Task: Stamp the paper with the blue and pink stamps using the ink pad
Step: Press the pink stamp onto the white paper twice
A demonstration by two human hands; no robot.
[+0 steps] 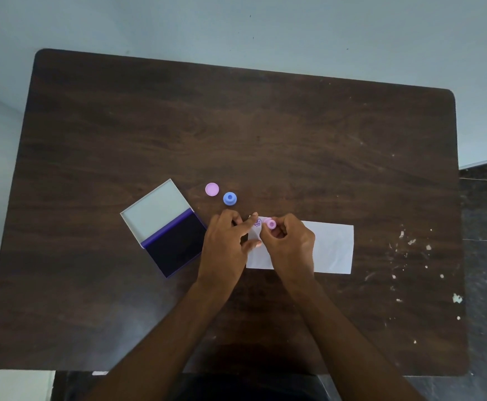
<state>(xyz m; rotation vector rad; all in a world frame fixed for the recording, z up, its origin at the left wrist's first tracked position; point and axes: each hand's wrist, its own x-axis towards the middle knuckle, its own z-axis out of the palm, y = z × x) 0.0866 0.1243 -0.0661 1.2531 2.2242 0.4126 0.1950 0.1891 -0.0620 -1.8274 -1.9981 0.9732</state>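
right hand (290, 241) pinches the small pink plastic stamp (271, 224) over the white paper strip (335, 247); left hand (228, 241), fingers spread, presses the paper's end. round blue stamp (230, 198) beyond, open purple ink pad (175, 244) left.

Your right hand (290, 241) pinches the pink stamp (271, 224) above a purple print (256, 223) on the paper (332, 247); your left hand (225, 244) rests at the paper's left edge. On the table (236, 125): open ink pad (175, 244), blue stamp (230, 198), pink cap (212, 189).
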